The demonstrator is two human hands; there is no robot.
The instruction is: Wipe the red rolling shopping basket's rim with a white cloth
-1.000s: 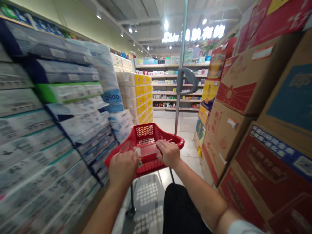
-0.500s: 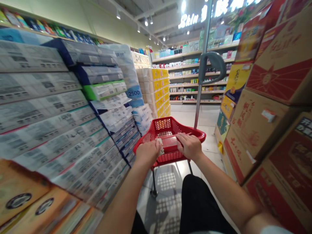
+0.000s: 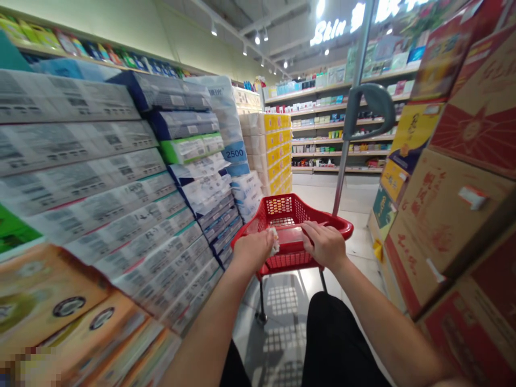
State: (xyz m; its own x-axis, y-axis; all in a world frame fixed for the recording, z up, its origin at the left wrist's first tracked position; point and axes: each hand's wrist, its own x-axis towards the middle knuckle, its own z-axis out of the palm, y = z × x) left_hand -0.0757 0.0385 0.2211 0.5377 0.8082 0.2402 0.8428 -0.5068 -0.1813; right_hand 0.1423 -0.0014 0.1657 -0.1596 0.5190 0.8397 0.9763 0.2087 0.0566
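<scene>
Both of my hands grip the handle bar of a red plastic shopping cart (image 3: 342, 227). My left hand (image 3: 253, 251) is closed around the left part of the bar, with a small crumpled whitish piece (image 3: 274, 241) showing beside its thumb; what that is I cannot make out. My right hand (image 3: 325, 244) wraps the right part of the bar, fingers over the top. A grey pole (image 3: 341, 177) with a loop-shaped grey handle (image 3: 373, 110) rises from the cart's right side. The part of the basket that I can see holds nothing visible.
Stacked paper packs (image 3: 97, 150) form a wall close on my left, with orange packs (image 3: 72, 312) lower down. Cardboard cartons (image 3: 439, 209) are piled on the right. Yellow-and-white packs (image 3: 278, 145) stand ahead left. Pale tiled floor (image 3: 314, 185) leads to product shelves (image 3: 310, 113) at the back.
The view has turned slightly left, so the cart, my hands and the stacks sit further right in the picture. Both hands keep their hold on the bar.
</scene>
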